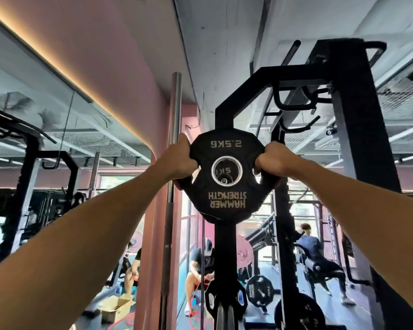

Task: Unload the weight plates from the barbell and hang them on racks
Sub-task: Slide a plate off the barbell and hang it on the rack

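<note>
The tall black steel rack upright (224,246) rises through the middle of the view and bends over at its top toward a thicker black post (353,115) on the right. Left of it a slim chrome vertical bar (174,110) stands against the pink wall (119,58).

Held up in front of the upper part of the rack upright is the small black rubber-coated weight plate (227,206), marked 2.5KG and HAMMER STRENGTH. Its flat face is turned toward the camera, so the axis through its centre hole runs straight away from the viewer toward the upright. The lettering reads upside down, with the weight marking at the top edge and the brand name at the bottom. Through the steel-ringed centre hole (227,171) part of another plate's marking shows, and a small round peg end sits low in the opening.

The left hand (180,160) clamps the plate's left edge, thumb up over the rim and fingers curled round behind. The right hand (274,160) clamps the right edge the same way, fingers wrapped into the cut-out there. Both grips are tight on the plate.

Lower down, another black plate (256,292) hangs on a peg.
</note>
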